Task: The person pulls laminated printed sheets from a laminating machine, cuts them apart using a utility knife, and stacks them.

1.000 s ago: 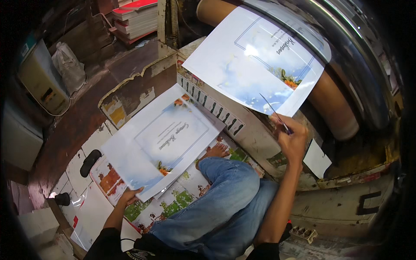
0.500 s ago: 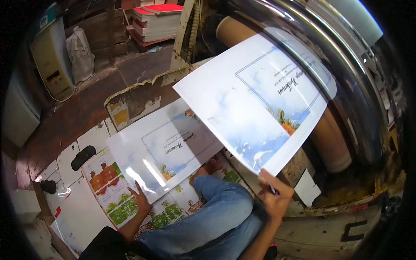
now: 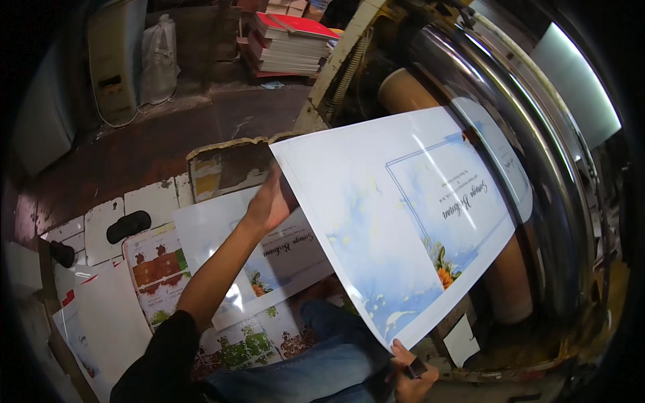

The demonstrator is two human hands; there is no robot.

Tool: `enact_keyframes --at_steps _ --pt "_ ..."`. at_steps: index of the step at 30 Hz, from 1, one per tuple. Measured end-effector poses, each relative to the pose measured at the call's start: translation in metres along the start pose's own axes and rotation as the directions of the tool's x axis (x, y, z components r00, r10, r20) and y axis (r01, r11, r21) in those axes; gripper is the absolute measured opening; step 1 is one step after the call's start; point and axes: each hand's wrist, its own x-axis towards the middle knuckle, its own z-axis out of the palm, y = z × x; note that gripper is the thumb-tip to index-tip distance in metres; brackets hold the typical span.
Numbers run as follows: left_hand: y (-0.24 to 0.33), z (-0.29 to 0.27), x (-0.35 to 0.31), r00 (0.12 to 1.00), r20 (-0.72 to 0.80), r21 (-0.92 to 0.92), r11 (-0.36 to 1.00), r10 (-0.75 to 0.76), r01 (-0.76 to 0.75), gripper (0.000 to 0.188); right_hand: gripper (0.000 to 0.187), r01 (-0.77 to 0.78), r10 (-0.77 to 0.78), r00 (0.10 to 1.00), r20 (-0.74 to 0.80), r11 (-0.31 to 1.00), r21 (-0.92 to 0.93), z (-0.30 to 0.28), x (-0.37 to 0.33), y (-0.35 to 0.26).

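Note:
A glossy printed sheet [image 3: 363, 201] with blue watercolour, flowers and script slopes down from the shiny metal roller [image 3: 517, 114]. My left hand [image 3: 272, 200] is at its left edge, fingers partly hidden behind it. At the near corner, my right hand [image 3: 411, 376] pinches the sheet between thumb and finger. A small dark tool [image 3: 415, 367], its kind unclear, is also held in that hand. Beneath my left forearm lies a second sheet [image 3: 201, 232] with the same print. It rests over other printed sheets [image 3: 235, 346] near my legs.
A brown cardboard tube [image 3: 514, 289] sits below the roller. Worn machine panels [image 3: 232, 164] stand at the left of the hanging sheet. A black oblong object [image 3: 128, 227] lies on white tiles. Stacked books with a red cover [image 3: 289, 43] are at the back.
My left hand has left the lower sheet and come up to the hanging sheet's left edge. The view has shifted; my right hand still holds the near corner.

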Motion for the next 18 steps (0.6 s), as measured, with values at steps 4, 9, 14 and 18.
enact_keyframes --at_steps 4,9,14,18 --pt "0.029 0.017 0.007 0.957 -0.202 0.454 0.886 0.211 -0.099 0.048 0.035 0.134 -0.118 0.99 0.082 0.96 -0.244 0.02 -0.022 -0.006" --pt "0.05 0.044 -0.036 0.985 -0.054 0.442 0.888 0.166 -0.125 0.051 0.037 0.103 -0.06 0.982 0.179 0.965 -0.242 0.051 -0.049 -0.037" --pt "0.082 0.05 -0.074 0.982 -0.073 0.487 0.865 0.175 -0.118 0.052 0.033 0.07 -0.004 0.965 0.26 0.967 -0.244 0.067 -0.075 -0.031" --pt "0.099 0.058 -0.087 0.982 -0.069 0.51 0.852 0.177 -0.118 0.052 0.029 0.083 -0.026 0.96 0.278 0.977 -0.197 0.078 -0.101 -0.039"
